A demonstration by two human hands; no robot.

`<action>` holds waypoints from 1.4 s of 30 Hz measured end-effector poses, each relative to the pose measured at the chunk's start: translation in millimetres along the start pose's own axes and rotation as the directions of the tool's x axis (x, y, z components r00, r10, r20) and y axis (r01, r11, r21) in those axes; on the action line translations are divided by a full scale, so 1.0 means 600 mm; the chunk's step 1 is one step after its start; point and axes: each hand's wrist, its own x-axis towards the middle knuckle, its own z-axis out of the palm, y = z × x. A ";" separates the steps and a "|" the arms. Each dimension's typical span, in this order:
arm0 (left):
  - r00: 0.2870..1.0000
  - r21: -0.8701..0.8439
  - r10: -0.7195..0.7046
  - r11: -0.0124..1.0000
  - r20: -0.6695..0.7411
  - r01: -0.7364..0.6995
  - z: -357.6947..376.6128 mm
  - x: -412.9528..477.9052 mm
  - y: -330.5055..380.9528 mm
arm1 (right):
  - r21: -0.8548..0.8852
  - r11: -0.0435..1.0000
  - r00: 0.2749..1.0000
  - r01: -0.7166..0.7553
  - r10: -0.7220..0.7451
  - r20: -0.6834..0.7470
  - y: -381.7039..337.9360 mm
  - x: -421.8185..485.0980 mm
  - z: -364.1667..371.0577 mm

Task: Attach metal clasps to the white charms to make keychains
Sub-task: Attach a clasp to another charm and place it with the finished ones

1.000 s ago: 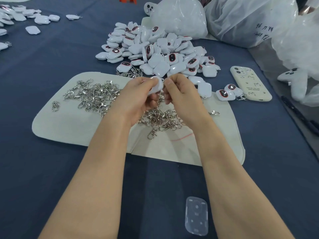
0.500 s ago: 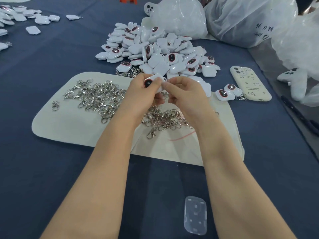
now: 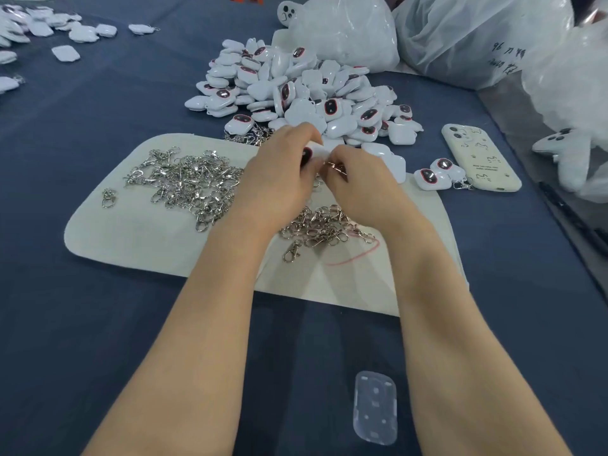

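Head-worn view, forward-down, close overhead

Left hand (image 3: 279, 182), right hand (image 3: 365, 189) bare — forearms bare.

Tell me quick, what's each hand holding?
Left hand: closed, holding a white charm.
Right hand: closed, pinching a metal clasp.

The left hand (image 3: 279, 179) covers most of the charm (image 3: 316, 152) held above the mat (image 3: 131, 238); the clasp (image 3: 334, 166) in the right hand (image 3: 358, 189) is a blur. Far left of the mat, loose charms (image 3: 19, 24) are cut off at the edge.
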 end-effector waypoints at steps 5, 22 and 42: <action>0.944 -0.483 -0.327 0.820 0.043 0.307 0.000 0.003 0.005 | 0.347 0.938 0.957 -0.007 0.107 -0.268 -0.005 -0.003 0.012; 0.987 -0.181 -0.163 0.971 -0.013 0.158 -0.008 0.002 -0.004 | 0.112 0.990 0.996 0.089 -0.085 -0.037 0.002 -0.006 0.002; 0.873 -0.787 -0.445 0.457 0.201 0.414 0.001 0.004 -0.006 | 0.388 0.917 0.925 0.089 0.068 -0.373 -0.023 -0.011 0.043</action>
